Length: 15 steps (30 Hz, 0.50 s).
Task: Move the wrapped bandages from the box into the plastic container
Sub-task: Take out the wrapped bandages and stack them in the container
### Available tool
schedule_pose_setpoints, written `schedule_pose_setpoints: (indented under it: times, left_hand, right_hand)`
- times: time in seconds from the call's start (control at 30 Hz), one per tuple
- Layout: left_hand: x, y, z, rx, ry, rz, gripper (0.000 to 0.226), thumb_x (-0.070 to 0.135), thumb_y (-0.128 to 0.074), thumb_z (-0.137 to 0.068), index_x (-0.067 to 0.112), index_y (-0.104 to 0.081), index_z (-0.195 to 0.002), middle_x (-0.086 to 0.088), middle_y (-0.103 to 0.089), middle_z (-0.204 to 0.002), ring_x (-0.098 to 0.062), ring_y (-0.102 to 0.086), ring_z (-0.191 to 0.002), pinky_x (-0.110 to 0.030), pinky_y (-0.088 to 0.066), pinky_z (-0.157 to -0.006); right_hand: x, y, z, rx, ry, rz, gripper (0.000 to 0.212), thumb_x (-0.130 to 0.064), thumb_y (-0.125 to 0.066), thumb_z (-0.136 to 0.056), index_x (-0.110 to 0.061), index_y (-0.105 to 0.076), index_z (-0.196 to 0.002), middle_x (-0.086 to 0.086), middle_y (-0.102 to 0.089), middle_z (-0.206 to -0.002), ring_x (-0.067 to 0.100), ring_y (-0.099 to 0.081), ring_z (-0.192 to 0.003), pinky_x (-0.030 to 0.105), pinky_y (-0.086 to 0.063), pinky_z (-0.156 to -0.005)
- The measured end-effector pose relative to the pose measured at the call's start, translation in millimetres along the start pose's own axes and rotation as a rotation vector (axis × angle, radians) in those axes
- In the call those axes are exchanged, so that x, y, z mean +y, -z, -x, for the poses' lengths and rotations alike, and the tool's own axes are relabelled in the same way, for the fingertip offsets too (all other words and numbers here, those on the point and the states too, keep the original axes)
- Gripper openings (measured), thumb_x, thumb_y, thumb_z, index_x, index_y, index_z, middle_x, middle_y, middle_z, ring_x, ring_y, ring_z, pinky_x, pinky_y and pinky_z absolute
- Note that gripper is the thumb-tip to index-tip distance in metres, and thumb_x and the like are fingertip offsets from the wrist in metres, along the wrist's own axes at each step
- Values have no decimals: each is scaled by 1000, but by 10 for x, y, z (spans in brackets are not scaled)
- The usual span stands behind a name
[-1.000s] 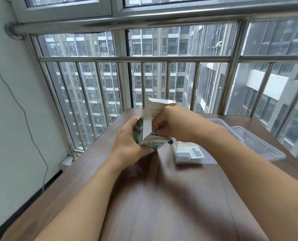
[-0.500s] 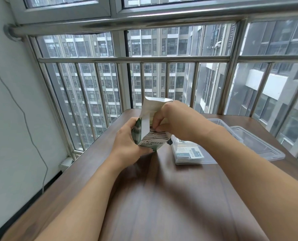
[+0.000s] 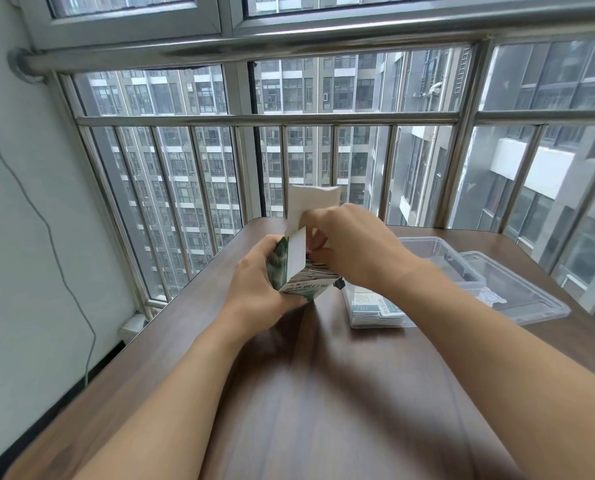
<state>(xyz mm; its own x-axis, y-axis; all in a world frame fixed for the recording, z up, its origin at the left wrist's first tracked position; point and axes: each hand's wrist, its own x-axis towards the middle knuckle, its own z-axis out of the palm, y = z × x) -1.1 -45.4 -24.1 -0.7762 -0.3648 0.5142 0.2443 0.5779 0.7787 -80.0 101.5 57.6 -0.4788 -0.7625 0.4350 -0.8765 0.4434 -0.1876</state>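
One box (image 3: 296,271), green and white with printed text on its near face, is held above the brown table (image 3: 324,393), near its far edge. Its long axis stands roughly upright, tilted slightly, with the open mouth facing up and away toward the window; two white flaps stand raised at the top. The left hand (image 3: 254,289) grips the box low on its left side, fingers curled behind it and thumb across the near bottom corner. The right hand (image 3: 351,247) sits at the box mouth with its fingers bent down into the opening; what they pinch, if anything, cannot be told.

One clear plastic container (image 3: 462,265) rests on the table just right of the box, partly behind the right forearm. A stack of wrapped bandages (image 3: 372,306) lies flat in its near end; their count cannot be told. One clear lid (image 3: 524,299) lies beside the container on its right, touching or nearly so.
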Motion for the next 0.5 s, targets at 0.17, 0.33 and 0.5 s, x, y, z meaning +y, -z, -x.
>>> schedule_pose_setpoints:
  times: [0.17,0.33,0.5]
  left_hand:
    - [24,-6,2,4,-21,-21,64,7,-96,-54,24,-64,-106,12,-71,-88,-6,-68,-81,-26,-58,-75]
    - [34,4,7,-10,-25,-11,64,4,-96,-54,23,-63,-106,11,-72,-91,-3,-68,-79,-24,-58,-72]
    - [2,-2,1,0,-33,-41,65,7,-96,-53,28,-62,-104,8,-72,-92,-14,-71,-84,-38,-61,-75]
  right_hand:
    - [36,11,-9,-105,-36,17,17,-13,-72,-84,-28,-76,-90,4,-73,-91,31,-68,-83,41,-58,-76]
    - [2,134,23,-272,-82,-11,28,-16,-74,-81,-40,-61,-84,-13,-64,-75,12,-58,-62,20,-42,-51]
    - [-60,134,47,-247,-58,70,29,-16,-72,-83,-41,-59,-86,-6,-64,-82,22,-60,-71,27,-47,-61]
